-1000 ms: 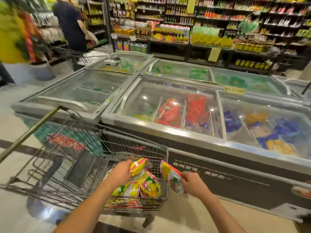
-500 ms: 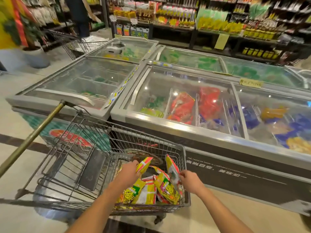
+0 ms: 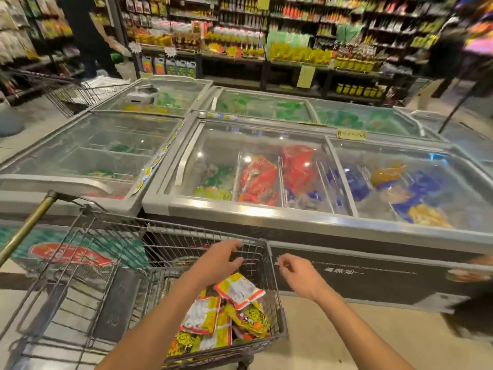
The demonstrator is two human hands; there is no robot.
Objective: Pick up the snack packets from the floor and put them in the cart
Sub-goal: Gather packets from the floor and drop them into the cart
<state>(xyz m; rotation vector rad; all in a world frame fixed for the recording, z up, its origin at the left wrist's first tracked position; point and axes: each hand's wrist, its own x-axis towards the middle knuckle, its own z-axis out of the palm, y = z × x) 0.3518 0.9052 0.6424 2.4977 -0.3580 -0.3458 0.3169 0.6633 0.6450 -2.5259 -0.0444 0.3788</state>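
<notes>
Yellow and red snack packets (image 3: 229, 313) lie heaped in the front corner of the wire cart (image 3: 88, 263), some face up, some turned to their pale backs, and none is in either hand. The left hand (image 3: 217, 263) hovers over the heap, just inside the cart's front wall, its fingers loosely spread and curled, holding nothing. The right hand (image 3: 298, 275) hangs just outside the cart's right rim, above the pale floor (image 3: 333, 329), thumb and forefinger drawn close as if pinching (whether anything tiny sits between them cannot be told; nothing is visible there).

Judging from how things lie, the placing step looks finished for this load: the packets rest inside the basket and both hands are clear of them. The rest of the cart's bed shows bare wire. The strip of floor visible between the cart and the glass-topped freezer chests (image 3: 293, 182) carries no packets, yet much of the floor is out of view behind the cart and below the arms, so it cannot be said whether more remain to be gathered. If any do, the next move would call for stooping again; if not, the task seems near its end.
</notes>
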